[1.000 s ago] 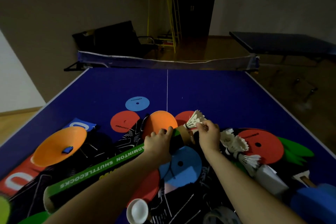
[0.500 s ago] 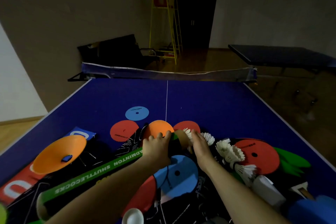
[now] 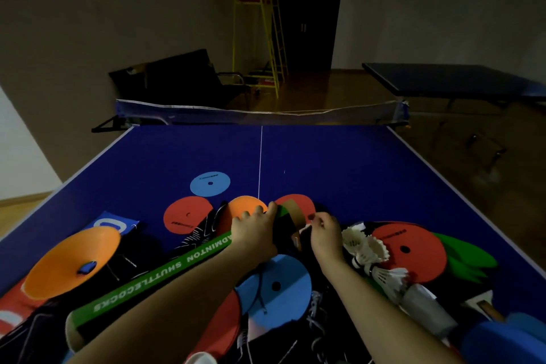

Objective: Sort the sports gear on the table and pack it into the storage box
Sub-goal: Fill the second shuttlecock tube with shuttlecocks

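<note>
- Since half a second ago the right hand (image 3: pixel 325 229) has come back from the tube mouth; its fingers now pinch something small and pale just beside the opening at 3 o'clock, and what it is I cannot tell; the left hand (image 3: pixel 254 229) still wraps the open end of the shuttlecock tube (image 3: pixel 165 272)
- The tube lies on the blue surface (image 3: pixel 339 162), running from the middle of the pile down toward 8 o'clock
- Handling, as a judgement: the tube is light card, stiff along its length but crushable at the mouth, so grip it round the body just behind the rim; the loose shuttlecocks (image 3: pixel 366 248), at 3 o'clock of the right hand, are feather-light and fragile; take them by the cork, never the skirt
- Count: one tube; about four loose shuttlecocks, bunched and hard to separate; flat round markers: three red (image 3: pixel 184 214), two blue (image 3: pixel 210 183); two orange cones (image 3: pixel 71 260)
</note>
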`<state>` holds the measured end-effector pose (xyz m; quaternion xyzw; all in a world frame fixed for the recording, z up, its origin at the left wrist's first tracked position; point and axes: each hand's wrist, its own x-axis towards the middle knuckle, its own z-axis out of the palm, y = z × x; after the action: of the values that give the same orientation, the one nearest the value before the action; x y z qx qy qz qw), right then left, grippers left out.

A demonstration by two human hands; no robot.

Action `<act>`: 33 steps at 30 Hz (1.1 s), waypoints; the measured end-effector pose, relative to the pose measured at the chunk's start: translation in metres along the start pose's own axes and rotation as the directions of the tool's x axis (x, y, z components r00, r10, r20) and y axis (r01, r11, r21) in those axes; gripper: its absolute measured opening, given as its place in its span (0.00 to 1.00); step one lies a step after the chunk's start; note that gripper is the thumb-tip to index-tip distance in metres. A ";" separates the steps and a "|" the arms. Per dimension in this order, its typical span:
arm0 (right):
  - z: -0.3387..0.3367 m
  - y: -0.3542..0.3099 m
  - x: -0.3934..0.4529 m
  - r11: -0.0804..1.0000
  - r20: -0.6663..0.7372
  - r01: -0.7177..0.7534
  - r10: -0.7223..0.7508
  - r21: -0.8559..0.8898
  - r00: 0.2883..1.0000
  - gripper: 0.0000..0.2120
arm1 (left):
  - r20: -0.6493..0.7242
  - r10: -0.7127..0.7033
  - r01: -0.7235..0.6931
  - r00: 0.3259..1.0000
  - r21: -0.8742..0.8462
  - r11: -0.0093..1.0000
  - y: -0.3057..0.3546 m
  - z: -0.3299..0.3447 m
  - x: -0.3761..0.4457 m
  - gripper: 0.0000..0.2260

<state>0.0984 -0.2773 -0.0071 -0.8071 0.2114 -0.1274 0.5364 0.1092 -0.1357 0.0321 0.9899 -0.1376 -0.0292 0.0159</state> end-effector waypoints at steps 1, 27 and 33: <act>-0.003 0.009 0.008 0.993 0.015 0.031 -0.030 -0.116 0.999 0.11 | 0.005 0.000 0.000 1.000 0.003 1.000 -0.001 0.002 0.003 0.41; -0.022 0.027 0.013 0.947 -0.014 0.219 -0.229 -0.234 0.973 0.11 | 0.071 0.035 -0.039 0.997 0.064 0.997 0.012 0.008 0.000 0.41; -0.036 0.009 -0.003 0.984 -0.184 -0.005 0.038 0.175 0.982 0.12 | 0.061 0.050 -0.053 0.997 0.056 0.997 0.010 0.002 -0.017 0.41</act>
<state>0.0787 -0.3082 -0.0014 -0.7392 0.2576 -0.2146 0.5841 0.0895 -0.1411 0.0314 0.9848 -0.1643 -0.0541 -0.0158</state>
